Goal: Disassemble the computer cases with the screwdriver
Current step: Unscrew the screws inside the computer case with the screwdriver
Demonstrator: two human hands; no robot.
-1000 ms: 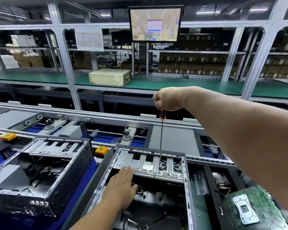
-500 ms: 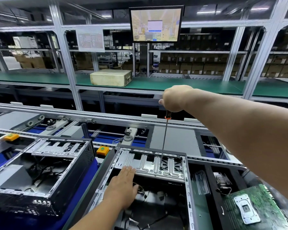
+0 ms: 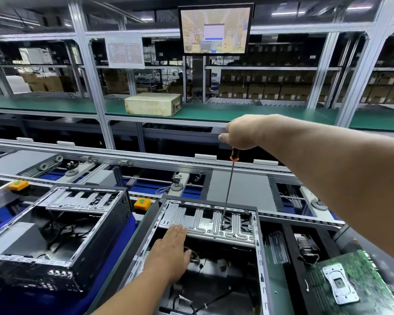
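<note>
Hands: right hides screwdriver handle.

The right hand grips the handle of a long-shafted screwdriver, held nearly upright with its tip down on the ribbed metal bracket across the far end of the open computer case in the middle. The left hand lies flat, fingers straight, on the near edge of that bracket. A second open case sits to the left on blue matting. To the right lies a green circuit board. Beyond, a beige box rests on a green shelf beneath a lit monitor.
</note>
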